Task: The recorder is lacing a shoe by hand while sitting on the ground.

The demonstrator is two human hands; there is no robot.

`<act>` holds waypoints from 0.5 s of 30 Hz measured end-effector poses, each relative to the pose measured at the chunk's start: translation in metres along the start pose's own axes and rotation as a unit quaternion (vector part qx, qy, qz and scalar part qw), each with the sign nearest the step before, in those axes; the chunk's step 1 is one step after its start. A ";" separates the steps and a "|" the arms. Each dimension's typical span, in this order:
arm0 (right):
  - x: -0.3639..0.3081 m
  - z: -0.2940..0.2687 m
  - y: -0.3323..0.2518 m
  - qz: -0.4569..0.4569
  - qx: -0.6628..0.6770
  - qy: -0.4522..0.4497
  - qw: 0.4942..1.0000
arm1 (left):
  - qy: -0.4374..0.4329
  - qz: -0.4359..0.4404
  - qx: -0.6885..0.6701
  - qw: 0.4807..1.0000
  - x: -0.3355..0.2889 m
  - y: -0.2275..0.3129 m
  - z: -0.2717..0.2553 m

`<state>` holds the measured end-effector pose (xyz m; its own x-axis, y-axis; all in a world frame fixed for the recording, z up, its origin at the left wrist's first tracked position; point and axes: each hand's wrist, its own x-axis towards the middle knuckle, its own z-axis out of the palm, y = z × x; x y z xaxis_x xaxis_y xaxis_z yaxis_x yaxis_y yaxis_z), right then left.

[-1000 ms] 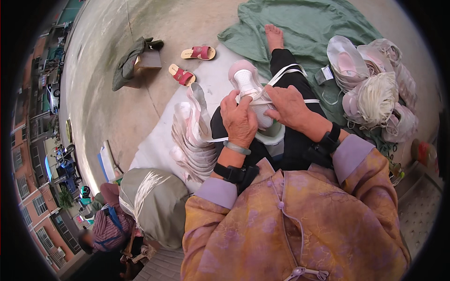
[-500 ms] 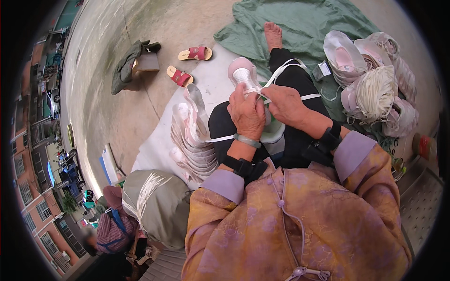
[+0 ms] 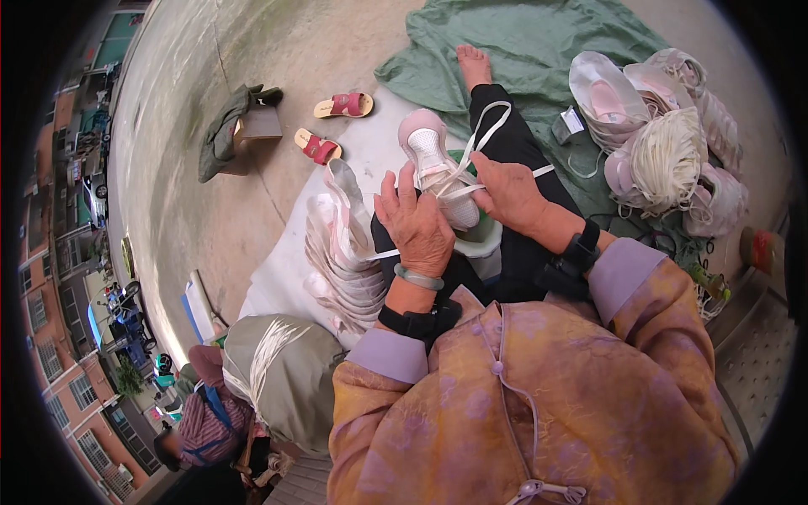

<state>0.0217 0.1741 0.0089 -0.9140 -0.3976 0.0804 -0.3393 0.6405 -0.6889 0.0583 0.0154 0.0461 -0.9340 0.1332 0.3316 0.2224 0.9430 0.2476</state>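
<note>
Pink-and-white shoe upper (image 3: 433, 153) between two hands, above a pale bowl (image 3: 481, 249)
The right hand (image 3: 515, 199) pinches a white lace (image 3: 503, 104); the left hand (image 3: 417, 231) has parted fingers, any grip unclear. The upper hides much of the bowl's inside.

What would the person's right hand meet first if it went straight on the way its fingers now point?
Probably the laced pink-and-white shoe upper: the right hand points left and up in the picture, toward it, though depth is hard to judge.

Pink-toed shoe (image 3: 430, 158), white lace (image 3: 456, 175) across it
</note>
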 end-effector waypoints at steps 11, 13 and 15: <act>0.009 0.004 0.012 -0.056 -0.041 0.031 0.997 | -0.236 -0.322 0.311 0.863 -0.194 -0.212 -0.144; 0.018 0.009 0.017 -0.043 -0.048 0.016 0.998 | -0.259 -0.389 0.317 0.825 -0.213 -0.225 -0.158; 0.022 0.009 0.022 -0.031 -0.058 0.000 0.998 | -0.346 -0.374 0.323 0.798 -0.214 -0.217 -0.161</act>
<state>-0.0042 0.1735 -0.0113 -0.8906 -0.4384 0.1212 -0.4190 0.6869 -0.5938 0.2552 -0.2670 0.0682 -0.7189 -0.6144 -0.3251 -0.4509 0.7681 -0.4546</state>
